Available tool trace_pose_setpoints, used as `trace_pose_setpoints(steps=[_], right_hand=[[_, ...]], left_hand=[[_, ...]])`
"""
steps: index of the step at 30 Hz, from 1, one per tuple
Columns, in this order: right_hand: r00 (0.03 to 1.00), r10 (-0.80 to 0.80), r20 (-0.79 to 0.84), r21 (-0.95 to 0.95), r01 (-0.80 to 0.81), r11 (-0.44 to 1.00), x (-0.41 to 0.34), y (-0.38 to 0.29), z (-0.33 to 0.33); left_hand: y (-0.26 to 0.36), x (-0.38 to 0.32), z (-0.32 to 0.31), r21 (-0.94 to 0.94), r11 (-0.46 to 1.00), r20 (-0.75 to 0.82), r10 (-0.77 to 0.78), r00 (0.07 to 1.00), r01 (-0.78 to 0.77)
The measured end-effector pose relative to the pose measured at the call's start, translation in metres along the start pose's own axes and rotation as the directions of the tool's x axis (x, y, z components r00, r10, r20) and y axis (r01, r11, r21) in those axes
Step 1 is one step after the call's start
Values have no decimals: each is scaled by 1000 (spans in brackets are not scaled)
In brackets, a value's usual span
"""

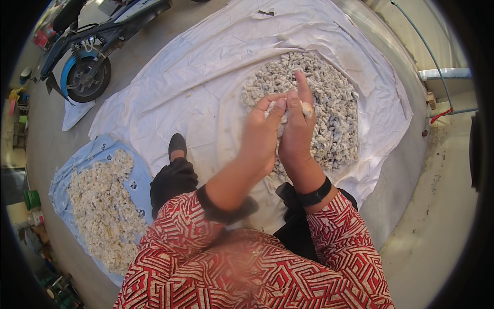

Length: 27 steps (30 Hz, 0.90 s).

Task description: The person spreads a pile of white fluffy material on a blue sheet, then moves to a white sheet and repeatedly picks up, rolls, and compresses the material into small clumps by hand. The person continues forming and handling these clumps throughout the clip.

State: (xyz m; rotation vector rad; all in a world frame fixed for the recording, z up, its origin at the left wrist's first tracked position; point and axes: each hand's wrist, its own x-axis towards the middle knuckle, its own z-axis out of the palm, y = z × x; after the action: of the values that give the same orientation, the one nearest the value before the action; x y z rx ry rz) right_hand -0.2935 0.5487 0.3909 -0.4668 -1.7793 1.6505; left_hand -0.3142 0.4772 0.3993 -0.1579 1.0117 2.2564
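Observation:
My left hand point(257, 133) and my right hand point(299, 131) meet above a heap of greyish raw cotton point(335, 116). Between them they hold a small clump of cotton point(307, 110). White fluff shows among the left fingers, and a yellowish-brown bit shows beside the right hand. The right index finger points out over the heap, while both thumbs lie side by side. The palms hide most of the clump. Beneath the heap spreads a creased white sheet point(185, 104).
To the left, a second pile of creamier cotton point(104, 212) lies on a light-blue cloth point(63, 189). An electric scooter point(88, 73) stands at the upper left. My dark shoe point(177, 145) rests on the sheet. A thin pipe point(424, 42) runs along the right side.

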Motion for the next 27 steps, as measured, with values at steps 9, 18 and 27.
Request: trace_pose_setpoints(steps=[9, 18, 27], right_hand=[[994, 103, 39, 301, -110, 947, -19, 4, 11], [987, 163, 10, 319, -158, 935, -18, -3, 13], [991, 96, 91, 257, -116, 959, -3, 1, 13]], left_hand=[[4, 14, -13, 172, 976, -55, 143, 988, -131], [4, 14, -13, 24, 999, -89, 31, 996, -29], [6, 13, -12, -14, 991, -58, 132, 990, -133]])
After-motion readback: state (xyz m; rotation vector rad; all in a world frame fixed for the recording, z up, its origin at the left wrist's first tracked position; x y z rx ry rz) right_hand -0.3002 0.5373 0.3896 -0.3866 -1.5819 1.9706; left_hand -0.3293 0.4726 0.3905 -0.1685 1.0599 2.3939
